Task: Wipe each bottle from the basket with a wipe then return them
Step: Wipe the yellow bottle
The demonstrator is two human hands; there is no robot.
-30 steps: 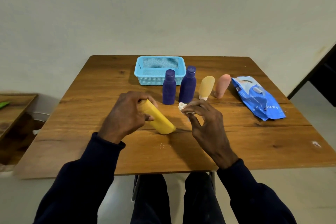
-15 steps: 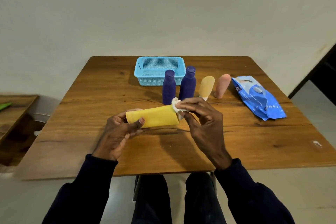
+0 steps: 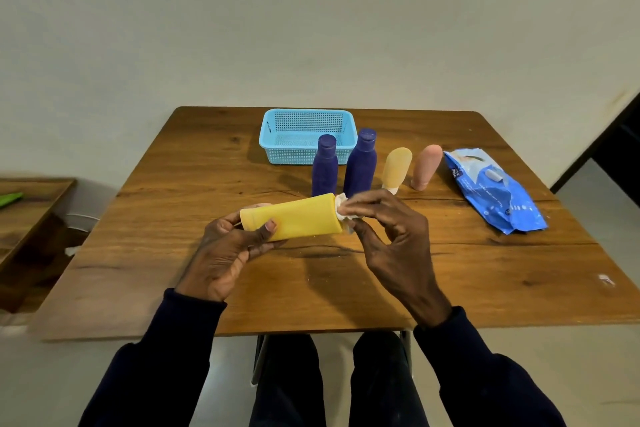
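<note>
Yellow bottle held sideways above the bench: left hand grasps its left end, right hand pinches a white wipe against its right end.

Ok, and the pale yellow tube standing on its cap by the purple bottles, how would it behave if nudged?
Probably tippy: the pale yellow tube stands on a small white cap, its body wider above. It looks like a soft squeeze tube, so likely light and yielding when gripped. If toppled, it could knock the pink tube close beside it.
</note>
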